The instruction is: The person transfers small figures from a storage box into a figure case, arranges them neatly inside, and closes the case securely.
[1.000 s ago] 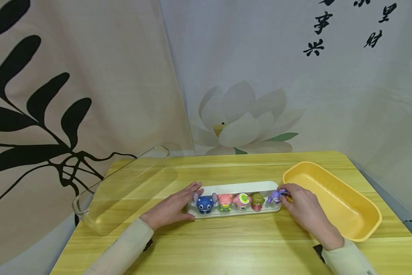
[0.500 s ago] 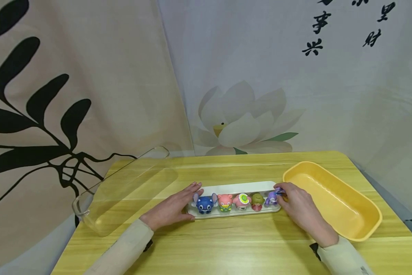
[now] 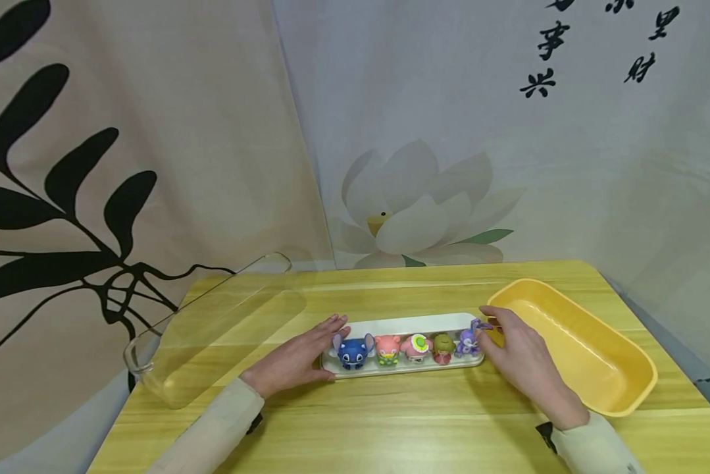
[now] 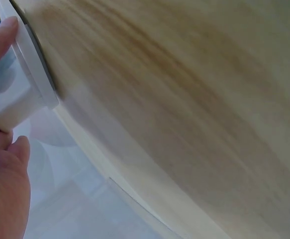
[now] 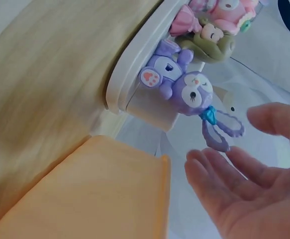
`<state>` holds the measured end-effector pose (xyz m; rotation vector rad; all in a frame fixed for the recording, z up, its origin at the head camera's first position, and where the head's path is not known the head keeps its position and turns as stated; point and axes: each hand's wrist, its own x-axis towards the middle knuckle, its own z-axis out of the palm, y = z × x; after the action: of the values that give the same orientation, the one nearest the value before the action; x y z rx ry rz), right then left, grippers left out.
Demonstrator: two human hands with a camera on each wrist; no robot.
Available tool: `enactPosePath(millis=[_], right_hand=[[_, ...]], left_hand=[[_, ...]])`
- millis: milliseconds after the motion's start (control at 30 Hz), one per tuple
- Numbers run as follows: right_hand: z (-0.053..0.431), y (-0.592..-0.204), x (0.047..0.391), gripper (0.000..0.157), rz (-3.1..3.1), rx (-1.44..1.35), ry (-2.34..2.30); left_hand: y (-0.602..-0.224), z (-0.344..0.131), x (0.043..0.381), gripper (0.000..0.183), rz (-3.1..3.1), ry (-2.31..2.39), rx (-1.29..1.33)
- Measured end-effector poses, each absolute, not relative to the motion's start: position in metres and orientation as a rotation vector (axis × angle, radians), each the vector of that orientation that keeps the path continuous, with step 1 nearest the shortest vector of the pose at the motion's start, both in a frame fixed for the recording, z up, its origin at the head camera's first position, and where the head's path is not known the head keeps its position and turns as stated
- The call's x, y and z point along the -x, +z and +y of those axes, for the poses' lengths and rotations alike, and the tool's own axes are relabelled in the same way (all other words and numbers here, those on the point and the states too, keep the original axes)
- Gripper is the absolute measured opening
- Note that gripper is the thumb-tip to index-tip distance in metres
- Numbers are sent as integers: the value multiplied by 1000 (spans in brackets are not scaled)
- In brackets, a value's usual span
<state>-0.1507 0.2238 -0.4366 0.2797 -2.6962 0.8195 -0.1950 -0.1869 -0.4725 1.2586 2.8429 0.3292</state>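
Note:
In the head view a narrow white tray (image 3: 414, 324) holds a row of small toy figurines. From the left stand a blue big-eared one (image 3: 353, 354), a pink one (image 3: 387, 349), another pink one with a green-and-yellow top (image 3: 417, 347), and an olive-green-hooded one (image 3: 443, 346). A purple rabbit figurine (image 3: 467, 343) occupies the right end, its long ears leaning over the rim in the right wrist view. My left hand (image 3: 292, 359) holds the tray's left end, thumb in front and fingers at the back. My right hand (image 3: 523, 355) is spread beside the rabbit's ears, holding nothing.
A yellow plastic basin (image 3: 585, 349) sits to the right of the tray, behind my right hand. On the left, a large transparent cover (image 3: 230, 329) leans over the table's (image 3: 390, 421) left edge. A printed curtain (image 3: 426, 99) hangs behind.
My right hand has set the purple rabbit upright at the tray's right end and let go, its fingers spreading apart. The left hand has stayed in place.

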Motion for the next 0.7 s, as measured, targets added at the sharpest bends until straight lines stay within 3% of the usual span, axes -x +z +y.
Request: enactPosePath(millis=[267, 700], right_hand=[[228, -433, 148, 53, -2686, -224, 941], [234, -430, 146, 52, -2595, -282, 971]], left_hand=[[-474, -192, 195, 93, 2884, 233, -1338], [-474, -203, 197, 92, 2899, 268, -1332]])
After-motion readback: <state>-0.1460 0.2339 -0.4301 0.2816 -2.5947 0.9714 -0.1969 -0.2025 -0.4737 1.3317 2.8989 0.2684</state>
